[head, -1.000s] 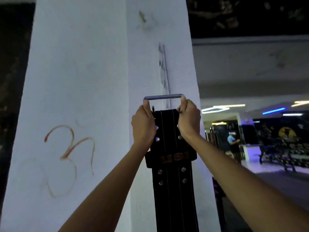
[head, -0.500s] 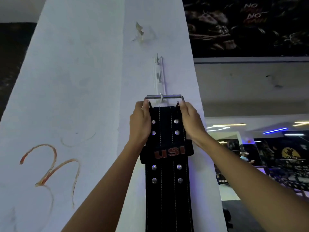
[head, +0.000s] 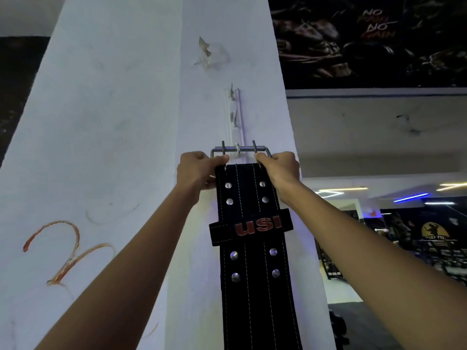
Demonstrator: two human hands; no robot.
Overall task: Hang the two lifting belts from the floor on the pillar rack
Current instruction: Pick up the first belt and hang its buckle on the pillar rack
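Black leather lifting belt (head: 252, 248) hangs lengthwise down the white pillar (head: 113, 122), its steel buckle (head: 240, 149) level with a hook of the pillar rack (head: 233, 117), just above both hands. Left hand (head: 197, 173) and right hand (head: 278, 170) each pinch a top corner, equally near. Whether the hook fully carries the buckle bar is unclear; the belt's lower end is cut off, and no second belt is in view.

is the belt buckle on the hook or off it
On, it seems: the black leather belt's metal buckle bar crosses behind a hook tip of the white pillar rack. Both hands hold the buckle.
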